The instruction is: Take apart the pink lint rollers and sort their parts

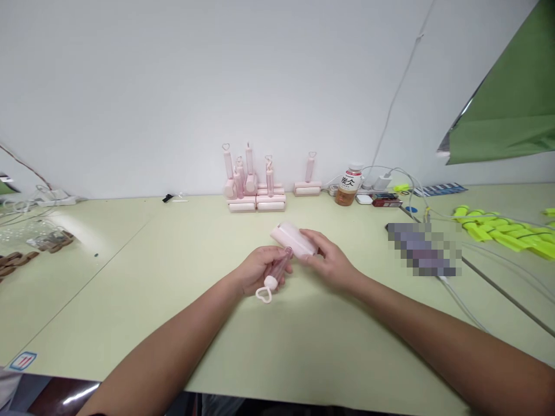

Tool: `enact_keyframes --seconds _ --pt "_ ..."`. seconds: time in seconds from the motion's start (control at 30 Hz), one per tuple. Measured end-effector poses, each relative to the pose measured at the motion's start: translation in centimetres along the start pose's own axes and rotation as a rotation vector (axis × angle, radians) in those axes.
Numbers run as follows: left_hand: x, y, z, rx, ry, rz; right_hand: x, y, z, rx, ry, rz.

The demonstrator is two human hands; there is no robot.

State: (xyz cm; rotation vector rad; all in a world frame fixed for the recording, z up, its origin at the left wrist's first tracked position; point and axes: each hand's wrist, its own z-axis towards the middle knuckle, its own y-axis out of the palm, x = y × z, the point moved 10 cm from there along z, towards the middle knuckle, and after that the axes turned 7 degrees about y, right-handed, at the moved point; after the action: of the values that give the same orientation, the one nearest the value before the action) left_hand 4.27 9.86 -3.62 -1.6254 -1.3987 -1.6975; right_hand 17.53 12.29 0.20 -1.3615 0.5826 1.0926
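My left hand [259,268] is closed around a clear pink handle [280,267] that has a white heart-shaped loop at its near end. In my right hand [328,258] is a pale pink lint roller head [291,238], gripped at its right end. The handle's far tip lies close against the head; whether the two are joined I cannot tell. Against the wall stand several pink lint rollers [271,202] in a cluster, their handles upright. A single lint roller [307,188] stands apart to their right.
A brown bottle [346,188] with a white cap stands by the wall, near chargers and cables. On the right lie a blurred-out phone [420,249] and bright yellow strips [507,228]. Brown items [17,260] lie at the far left. A green cloth [507,98] hangs upper right.
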Motion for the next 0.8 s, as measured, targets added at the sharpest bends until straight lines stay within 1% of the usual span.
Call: enact_keyframes --seconds 0.03,0.1,0.17,0.2,0.23,0.3,0.37,0.4,0.47,0.5,0.53,0.6,0.7,0.8 --pt "0.1 -0.2 -0.1 0.005 -0.006 0.009 0.7 -0.4 0.2 -0.001 0.075 0.117" --pt "0.1 -0.2 -0.1 -0.013 -0.021 0.022 1.9 0.0 0.5 -0.068 0.219 0.335" --pt "-0.1 -0.2 -0.1 -0.040 -0.040 0.035 2.4 0.8 0.6 -0.158 0.289 0.474" --pt "-0.2 -0.3 -0.1 -0.047 -0.045 0.042 2.4 0.9 0.8 -0.176 0.298 0.514" --pt "-0.2 -0.5 0.0 -0.046 -0.045 0.050 2.6 0.6 1.1 -0.164 0.296 0.539" --pt "0.0 -1.0 0.2 -0.029 -0.023 0.070 3.3 -1.3 2.0 -0.052 0.277 0.542" --pt "0.4 -1.5 0.4 -0.009 0.013 0.090 4.5 -4.4 3.0 0.107 0.252 0.433" --pt "0.6 -1.7 0.4 0.004 0.029 0.098 5.1 -6.2 3.4 0.185 0.238 0.307" --pt "0.9 -2.2 0.6 0.032 0.050 0.119 5.9 -9.2 4.1 0.277 0.193 -0.048" --pt "0.9 -2.3 0.6 0.043 0.057 0.132 6.1 -10.1 4.4 0.275 0.156 -0.220" --pt "1.0 -2.4 0.7 0.046 0.062 0.145 6.4 -10.6 4.7 0.252 0.126 -0.354" --pt "1.0 -2.3 0.7 0.033 0.067 0.167 7.0 -10.9 5.3 0.190 0.061 -0.535" --pt "0.8 -1.9 0.6 0.007 0.058 0.180 7.3 -10.2 6.1 0.079 -0.025 -0.663" --pt "0.7 -1.9 0.4 0.013 0.051 0.195 7.4 -9.5 7.3 0.003 -0.046 -0.721"
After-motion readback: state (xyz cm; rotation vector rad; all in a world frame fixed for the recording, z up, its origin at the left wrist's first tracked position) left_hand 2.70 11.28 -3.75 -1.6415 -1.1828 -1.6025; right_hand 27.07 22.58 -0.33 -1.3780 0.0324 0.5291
